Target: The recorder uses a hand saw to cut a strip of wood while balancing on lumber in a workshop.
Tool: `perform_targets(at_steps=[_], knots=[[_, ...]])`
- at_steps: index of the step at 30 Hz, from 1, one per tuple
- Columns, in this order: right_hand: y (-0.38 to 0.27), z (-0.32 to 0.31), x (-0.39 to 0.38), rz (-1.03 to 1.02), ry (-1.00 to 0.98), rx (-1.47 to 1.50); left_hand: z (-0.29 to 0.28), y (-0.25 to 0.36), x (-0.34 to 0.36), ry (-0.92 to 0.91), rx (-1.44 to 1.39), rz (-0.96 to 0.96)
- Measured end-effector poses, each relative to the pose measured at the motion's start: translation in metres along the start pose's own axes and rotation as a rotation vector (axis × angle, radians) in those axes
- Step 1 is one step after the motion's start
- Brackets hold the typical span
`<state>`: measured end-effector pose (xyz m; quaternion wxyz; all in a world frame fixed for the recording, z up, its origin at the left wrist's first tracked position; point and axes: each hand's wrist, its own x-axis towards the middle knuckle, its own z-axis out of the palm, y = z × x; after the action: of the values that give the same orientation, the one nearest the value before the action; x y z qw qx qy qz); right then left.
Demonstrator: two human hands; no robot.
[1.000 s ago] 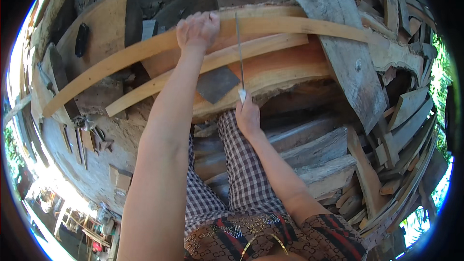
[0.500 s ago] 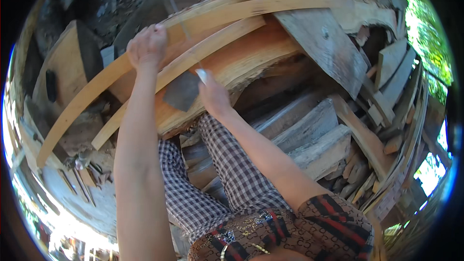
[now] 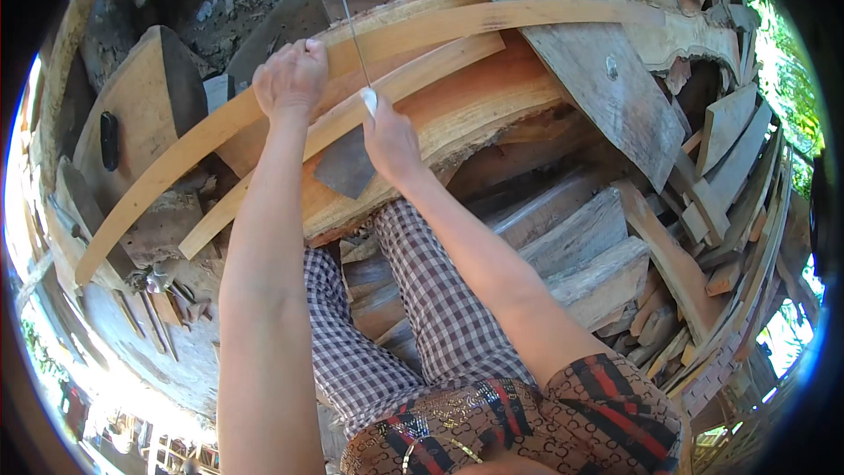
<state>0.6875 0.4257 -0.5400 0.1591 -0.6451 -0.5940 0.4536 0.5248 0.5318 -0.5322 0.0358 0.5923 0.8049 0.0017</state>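
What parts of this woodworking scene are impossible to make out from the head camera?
- Left hand palm and fingertips: curled out of sight over the long pale curved wooden strip.
- Thin white-handled metal blade: its handle sits inside the right hand; the tip is too thin to trace.
- Small dark tools at lower left: too small and glare-washed to identify.

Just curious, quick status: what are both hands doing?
Left hand gripping pale wood strip. Right hand holding thin blade upright. Nothing blocking.

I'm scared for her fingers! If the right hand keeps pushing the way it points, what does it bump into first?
Probably the long pale wood strip just beyond the right hand; depth is hard to judge.
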Motion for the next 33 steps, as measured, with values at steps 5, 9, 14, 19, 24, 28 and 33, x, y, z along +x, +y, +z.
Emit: perform_targets(at_steps=[5, 9, 14, 19, 24, 28, 33], knots=[[0.009, -0.001, -0.022, 0.057, -0.042, -0.049, -0.002, -0.002, 0.003, -0.039, -0.057, -0.011], [0.021, -0.001, -0.042, 0.085, -0.097, -0.128, 0.001, -0.004, 0.001, -0.043, -0.02, -0.003], [-0.011, -0.001, 0.014, -0.036, 0.008, 0.011, -0.004, 0.0, 0.001, -0.027, -0.03, -0.02], [0.011, -0.002, -0.036, 0.108, -0.123, -0.041, -0.003, -0.002, 0.004, -0.068, -0.073, -0.028], [-0.003, 0.003, -0.005, 0.012, -0.026, 0.007, 0.0, -0.001, 0.002, -0.057, -0.019, -0.018], [0.0, 0.009, -0.001, -0.052, 0.066, 0.0, 0.0, 0.0, 0.003, -0.047, -0.044, -0.029], [0.021, 0.006, -0.032, 0.079, -0.073, -0.097, 0.002, -0.005, 0.002, -0.041, -0.052, -0.053]])
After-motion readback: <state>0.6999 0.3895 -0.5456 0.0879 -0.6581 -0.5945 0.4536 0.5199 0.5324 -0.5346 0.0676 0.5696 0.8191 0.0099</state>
